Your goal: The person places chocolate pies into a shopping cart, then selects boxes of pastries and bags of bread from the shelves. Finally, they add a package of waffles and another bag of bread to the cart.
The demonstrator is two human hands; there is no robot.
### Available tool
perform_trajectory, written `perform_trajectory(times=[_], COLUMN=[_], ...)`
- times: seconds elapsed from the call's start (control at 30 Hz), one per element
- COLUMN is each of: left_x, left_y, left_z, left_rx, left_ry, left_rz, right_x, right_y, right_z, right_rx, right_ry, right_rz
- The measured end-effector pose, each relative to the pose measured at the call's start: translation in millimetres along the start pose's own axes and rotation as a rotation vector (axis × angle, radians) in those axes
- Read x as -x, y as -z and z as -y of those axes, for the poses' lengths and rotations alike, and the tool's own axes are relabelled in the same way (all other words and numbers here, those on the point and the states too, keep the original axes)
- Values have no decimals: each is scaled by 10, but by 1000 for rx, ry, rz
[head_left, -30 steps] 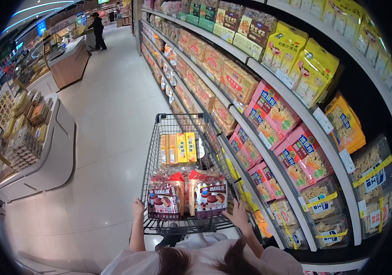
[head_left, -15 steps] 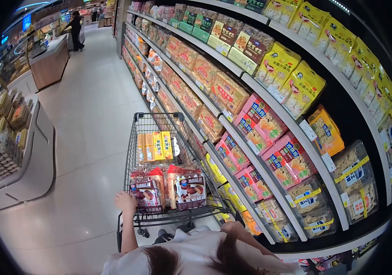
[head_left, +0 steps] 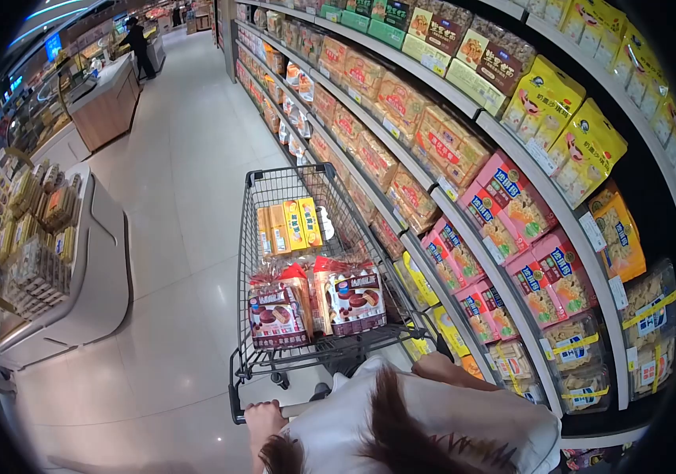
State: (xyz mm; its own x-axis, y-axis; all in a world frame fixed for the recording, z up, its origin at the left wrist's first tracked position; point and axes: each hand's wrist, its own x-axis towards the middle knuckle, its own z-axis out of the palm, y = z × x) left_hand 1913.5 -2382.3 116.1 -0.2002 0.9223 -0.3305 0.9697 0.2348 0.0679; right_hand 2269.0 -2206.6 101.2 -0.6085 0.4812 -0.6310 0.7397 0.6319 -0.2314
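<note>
My left hand (head_left: 264,419) is wrapped round the left end of the shopping cart handle (head_left: 297,410). On the right end of the same handle rests my right hand (head_left: 436,366), closed, its fingers partly hidden. In front of me is the black wire shopping cart (head_left: 247,237). Near its handle side stand two red-topped bags of packaged chocolate snacks (head_left: 279,314), (head_left: 356,302). Farther in lie yellow boxes (head_left: 302,225), orange-brown packs (head_left: 272,229) and a white item (head_left: 325,223). My sleeve and hair hide part of the handle.
Long shelves (head_left: 401,225) of packaged snacks run close along the cart's right side. A rounded display stand (head_left: 109,261) with packed goods is at left. Beyond it is a wood-fronted counter (head_left: 113,118), with a person in dark clothes (head_left: 139,51) beside it. A pale tiled aisle (head_left: 184,158) runs ahead.
My left hand has come back from beside the cart's left side and closed on the handle. The view has turned left, so cart, shelves and stand appear farther right.
</note>
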Motion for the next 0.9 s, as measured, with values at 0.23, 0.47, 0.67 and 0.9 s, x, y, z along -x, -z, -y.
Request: perform_trajectory(times=[0.23,0.47,0.67,0.9], left_x=[-653,-1440,-2192,-3089], left_y=[-88,194,538,857], left_z=[67,107,103,103], left_rx=[9,-2,-71,-117], left_ry=[21,47,23,84], left_rz=[-333,-360,-404,-405], right_x=[-546,-1223,-1829,-2552], right_y=[568,1180,1710,2359], right_z=[-259,-683,-1048,-1425], right_rx=[60,130,163,140], right_ry=[-67,58,73,77], right_rz=[-43,-150,-371,-515])
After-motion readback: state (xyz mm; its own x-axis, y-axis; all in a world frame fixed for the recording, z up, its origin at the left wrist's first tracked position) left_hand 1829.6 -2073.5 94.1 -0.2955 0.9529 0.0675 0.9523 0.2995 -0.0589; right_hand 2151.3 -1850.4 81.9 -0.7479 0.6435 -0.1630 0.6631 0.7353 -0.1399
